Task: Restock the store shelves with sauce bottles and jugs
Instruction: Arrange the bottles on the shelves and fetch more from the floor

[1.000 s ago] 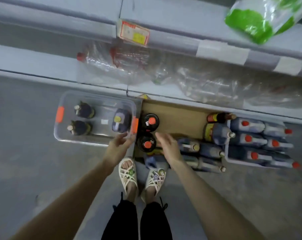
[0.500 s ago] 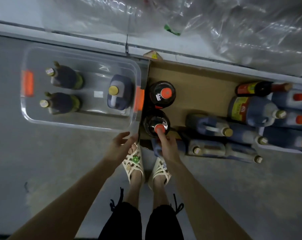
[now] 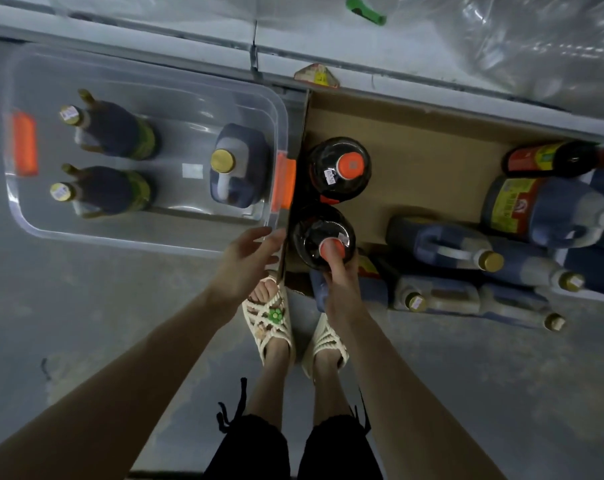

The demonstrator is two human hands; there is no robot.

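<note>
Your right hand [image 3: 338, 277] grips the near dark jug [image 3: 312, 232] by its top; your left hand [image 3: 246, 259] is loose and wide, just beside the clear bin [image 3: 120, 239].

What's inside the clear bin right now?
Two upright dark bottles at the left end and a gold-capped jug at the right. The bin floor beneath them is covered.

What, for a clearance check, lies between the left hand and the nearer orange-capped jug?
Head view: only the cardboard box's side wall; the left hand is outside it, the jug inside, its cap gripped by the right hand.
</note>
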